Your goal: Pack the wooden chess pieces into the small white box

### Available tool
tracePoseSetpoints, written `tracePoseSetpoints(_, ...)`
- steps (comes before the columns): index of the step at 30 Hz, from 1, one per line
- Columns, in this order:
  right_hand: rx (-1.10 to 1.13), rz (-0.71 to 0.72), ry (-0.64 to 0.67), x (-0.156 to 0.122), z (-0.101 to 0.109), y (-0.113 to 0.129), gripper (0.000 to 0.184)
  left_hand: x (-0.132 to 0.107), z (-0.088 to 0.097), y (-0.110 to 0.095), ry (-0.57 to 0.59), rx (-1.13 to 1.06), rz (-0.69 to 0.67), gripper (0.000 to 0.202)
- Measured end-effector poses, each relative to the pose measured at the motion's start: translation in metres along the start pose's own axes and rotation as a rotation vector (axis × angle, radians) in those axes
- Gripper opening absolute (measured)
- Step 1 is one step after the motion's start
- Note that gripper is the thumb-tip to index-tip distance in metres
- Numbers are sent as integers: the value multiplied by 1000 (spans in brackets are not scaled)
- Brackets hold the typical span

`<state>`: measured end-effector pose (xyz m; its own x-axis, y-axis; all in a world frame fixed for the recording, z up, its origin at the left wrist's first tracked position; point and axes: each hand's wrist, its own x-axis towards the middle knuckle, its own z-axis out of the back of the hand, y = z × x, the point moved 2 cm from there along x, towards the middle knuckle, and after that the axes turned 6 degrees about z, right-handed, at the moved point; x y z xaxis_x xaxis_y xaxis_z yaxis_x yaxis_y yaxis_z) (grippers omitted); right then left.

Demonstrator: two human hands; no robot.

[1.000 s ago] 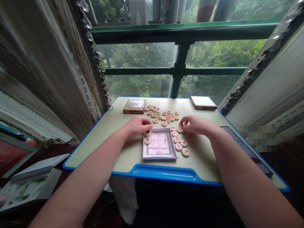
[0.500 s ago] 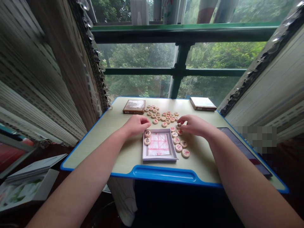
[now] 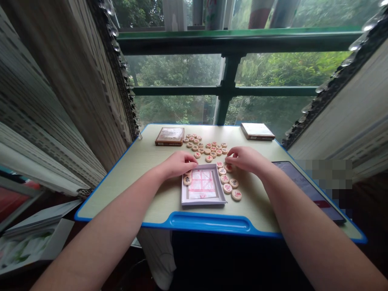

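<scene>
A shallow white box (image 3: 183, 194) lies near the table's front, with a red-lined sheet (image 3: 201, 184) in its bottom. One xiangqi piece (image 3: 187, 179) rests inside along its left wall; another behind it is mostly covered. My left hand (image 3: 181, 163) is over the box's far left corner, fingers closed; whatever they hold is hidden. Beyond the box's right side, my right hand (image 3: 246, 158) pinches a xiangqi piece at its fingertips. Several loose pieces (image 3: 224, 179) lie along the box's right side. A larger group of pieces (image 3: 213, 148) is spread farther back.
A brown flat box (image 3: 169, 136) sits at the back left of the table (image 3: 127, 190), and a white-topped box (image 3: 257, 131) at the back right. A tablet (image 3: 306, 186) lies at the right edge. Curtains hang on both sides, before a green-framed window (image 3: 230, 72).
My left hand has moved right and towards me, now covering the rear piece in the box. The right hand has shifted slightly, its fingers closing round a piece.
</scene>
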<state>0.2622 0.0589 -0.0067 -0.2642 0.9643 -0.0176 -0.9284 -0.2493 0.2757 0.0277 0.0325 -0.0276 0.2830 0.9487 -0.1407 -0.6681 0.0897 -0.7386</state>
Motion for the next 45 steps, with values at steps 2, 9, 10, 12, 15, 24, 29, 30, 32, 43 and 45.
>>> tracePoseSetpoints(2,3,-24,-13,1,0,-1,29,1,1,1,-32,26,-5,25)
tracePoseSetpoints(9,-29,-1,-78,2,-1,-4,33,5,8,3,-185,92,-97,25)
tracePoseSetpoints(10,-42,-4,-74,2,-1,-5,33,5,8,4,-185,92,-91,25)
tracePoseSetpoints(12,-67,-25,-57,3,-2,-6,32,5,6,4,-168,87,-75,25)
tracePoseSetpoints(15,-79,-64,-49,3,0,-6,32,4,1,3,-123,31,-50,26)
tracePoseSetpoints(24,161,359,-257,-12,3,28,20,3,1,3,-87,-216,12,27)
tracePoseSetpoints(29,191,577,-170,-23,0,46,17,4,2,4,-50,-239,-5,26)
tracePoseSetpoints(30,178,600,-129,-25,0,49,17,3,2,5,-26,-239,-9,26)
tracePoseSetpoints(32,132,648,-39,-30,-2,57,15,3,1,5,13,-234,-16,27)
tracePoseSetpoints(43,-82,715,60,-42,-12,76,11,2,2,3,3,-111,-37,26)
tracePoseSetpoints(45,-73,712,50,-41,-13,74,10,1,2,2,7,-113,-41,26)
